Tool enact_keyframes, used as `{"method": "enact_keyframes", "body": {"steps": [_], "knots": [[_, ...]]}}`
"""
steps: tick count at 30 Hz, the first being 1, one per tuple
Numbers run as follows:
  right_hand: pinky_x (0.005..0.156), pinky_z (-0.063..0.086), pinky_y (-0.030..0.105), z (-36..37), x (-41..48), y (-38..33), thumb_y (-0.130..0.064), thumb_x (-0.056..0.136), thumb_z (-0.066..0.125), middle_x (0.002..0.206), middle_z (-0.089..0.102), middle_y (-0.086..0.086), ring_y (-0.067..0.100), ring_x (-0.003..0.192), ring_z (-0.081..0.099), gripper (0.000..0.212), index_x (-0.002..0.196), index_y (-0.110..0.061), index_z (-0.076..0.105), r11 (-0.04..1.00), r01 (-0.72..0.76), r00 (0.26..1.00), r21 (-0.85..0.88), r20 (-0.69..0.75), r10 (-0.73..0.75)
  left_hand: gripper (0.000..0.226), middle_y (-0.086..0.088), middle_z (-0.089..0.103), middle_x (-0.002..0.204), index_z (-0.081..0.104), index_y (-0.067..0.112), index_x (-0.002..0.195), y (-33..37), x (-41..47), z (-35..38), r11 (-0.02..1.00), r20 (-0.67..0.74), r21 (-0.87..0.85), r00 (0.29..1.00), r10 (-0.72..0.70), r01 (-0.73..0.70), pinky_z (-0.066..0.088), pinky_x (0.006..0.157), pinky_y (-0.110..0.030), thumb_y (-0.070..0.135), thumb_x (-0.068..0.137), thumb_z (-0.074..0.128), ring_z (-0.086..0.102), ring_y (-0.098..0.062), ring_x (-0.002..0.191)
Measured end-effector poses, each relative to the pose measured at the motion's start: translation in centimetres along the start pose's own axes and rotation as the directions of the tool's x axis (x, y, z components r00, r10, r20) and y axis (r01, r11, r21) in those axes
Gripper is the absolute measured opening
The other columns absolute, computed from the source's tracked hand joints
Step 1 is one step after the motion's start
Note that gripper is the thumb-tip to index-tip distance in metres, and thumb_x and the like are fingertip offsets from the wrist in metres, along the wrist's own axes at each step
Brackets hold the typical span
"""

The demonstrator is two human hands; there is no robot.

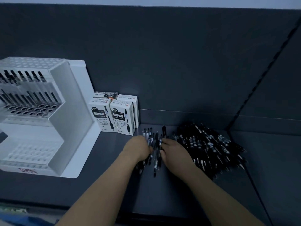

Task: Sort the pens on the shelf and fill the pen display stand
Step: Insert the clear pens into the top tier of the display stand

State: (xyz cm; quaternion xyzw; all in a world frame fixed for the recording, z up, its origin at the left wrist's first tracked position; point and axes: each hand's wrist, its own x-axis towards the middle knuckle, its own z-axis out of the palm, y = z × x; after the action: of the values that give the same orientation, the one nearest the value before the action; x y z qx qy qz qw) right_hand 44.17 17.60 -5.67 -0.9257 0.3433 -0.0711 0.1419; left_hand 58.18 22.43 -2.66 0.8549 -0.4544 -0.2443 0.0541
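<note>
The left grip (138,148) curls round a small bundle of pens (155,149) lying on the shelf (154,193). The right grip (172,152) presses the bundle's other side, but its hold is too blurred to tell. Just right of that grip lies the big pen pile (211,147). Well left of both stands the partly filled display stand (73,111).

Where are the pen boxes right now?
Head view, left of centre: the boxes stand against the back wall, between the display stand and the pen pile.
</note>
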Motion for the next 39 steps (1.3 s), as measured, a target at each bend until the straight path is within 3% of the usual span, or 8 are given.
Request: {"method": "enact_keyframes", "body": {"steps": [8,14,17,23,26,29,35,39], "knots": [[0.111,0.023,0.018,-0.2,0.1,1.0,-0.023,0.097,0.047,0.140,0.048,-0.003,0.012,0.130,0.041,0.033,0.127,-0.013,0.058,0.999,0.021,1.000,0.024,-0.021,-0.021,0.038,-0.009,0.063,0.090,0.058,0.007,0.093,-0.9,-0.1,-1.0,0.993,-0.069,-0.108,0.996,-0.049,0.042,0.041,0.061,-0.025,0.044,0.084,0.065,0.056,-0.020,0.075],[0.111,0.021,0.019,-0.3,0.1,1.7,-0.032,0.096,0.051,0.143,0.044,-0.003,0.013,0.134,0.035,0.038,0.127,-0.011,0.058,1.000,0.008,1.000,-0.017,-0.025,-0.008,0.108,-0.015,0.040,0.135,0.036,0.004,0.136,0.1,-0.2,0.7,0.996,-0.112,-0.058,0.991,-0.079,0.073,0.041,0.102,-0.037,0.072,0.060,0.070,0.039,-0.029,0.126],[0.111,0.021,0.019,-0.2,-0.1,2.0,-0.031,0.096,0.052,0.145,0.042,-0.003,0.014,0.135,0.034,0.038,0.127,-0.010,0.059,1.000,0.016,1.000,-0.001,-0.016,-0.016,0.115,-0.014,0.032,0.142,0.023,0.004,0.142,0.4,-0.1,1.0,0.992,-0.103,-0.058,0.987,-0.119,0.114,0.036,0.107,-0.039,0.069,0.060,0.072,0.030,-0.029,0.133],[0.112,0.024,0.024,0.0,-0.2,1.5,-0.027,0.097,0.048,0.141,0.045,0.001,0.017,0.132,0.036,0.034,0.122,-0.010,0.064,0.998,0.059,0.998,0.010,-0.011,-0.059,0.099,-0.012,0.042,0.133,0.034,0.006,0.135,-1.0,0.0,0.7,0.984,-0.106,-0.122,0.984,-0.142,0.129,0.043,0.098,-0.036,0.059,0.062,0.075,0.042,-0.029,0.125],[0.109,0.023,0.023,-0.1,-0.2,1.2,-0.027,0.099,0.045,0.136,0.049,-0.001,0.016,0.130,0.035,0.034,0.124,-0.013,0.063,0.997,0.074,0.997,0.020,-0.019,-0.073,0.057,-0.007,0.056,0.101,0.053,0.011,0.101,-2.1,0.1,0.0,0.983,-0.112,-0.169,0.989,-0.093,0.073,0.046,0.068,-0.029,0.053,0.069,0.076,0.057,-0.021,0.091],[0.108,0.025,0.023,0.0,0.2,1.0,-0.028,0.100,0.042,0.133,0.053,-0.002,0.015,0.127,0.037,0.034,0.123,-0.013,0.064,0.997,0.070,0.997,0.027,-0.013,-0.069,0.041,-0.002,0.047,0.066,0.041,0.015,0.063,-2.6,0.0,-0.5,0.989,-0.158,-0.144,0.985,-0.067,0.044,0.030,0.044,-0.024,0.039,0.082,0.070,0.045,-0.014,0.057],[0.106,0.030,0.028,0.2,1.0,0.3,-0.027,0.100,0.040,0.119,0.063,-0.001,0.017,0.119,0.042,0.036,0.112,-0.009,0.069,0.997,0.079,0.996,-0.019,0.034,-0.078,0.023,-0.008,0.058,0.084,0.057,0.006,0.083,-1.2,0.0,-0.8,0.995,-0.065,-0.098,0.997,-0.034,0.027,0.049,0.069,-0.029,0.028,0.087,0.061,0.058,-0.024,0.080],[0.099,0.036,0.033,0.1,1.5,-0.3,-0.030,0.099,0.041,0.081,0.061,-0.002,0.018,0.100,0.047,0.037,0.079,-0.009,0.065,0.996,0.060,0.997,-0.059,0.042,-0.058,0.028,-0.005,0.049,0.066,0.046,0.009,0.065,-1.8,0.4,-1.4,0.993,0.018,-0.106,0.999,-0.042,0.043,0.039,0.050,-0.024,0.017,0.090,0.054,0.049,-0.020,0.064]]}}
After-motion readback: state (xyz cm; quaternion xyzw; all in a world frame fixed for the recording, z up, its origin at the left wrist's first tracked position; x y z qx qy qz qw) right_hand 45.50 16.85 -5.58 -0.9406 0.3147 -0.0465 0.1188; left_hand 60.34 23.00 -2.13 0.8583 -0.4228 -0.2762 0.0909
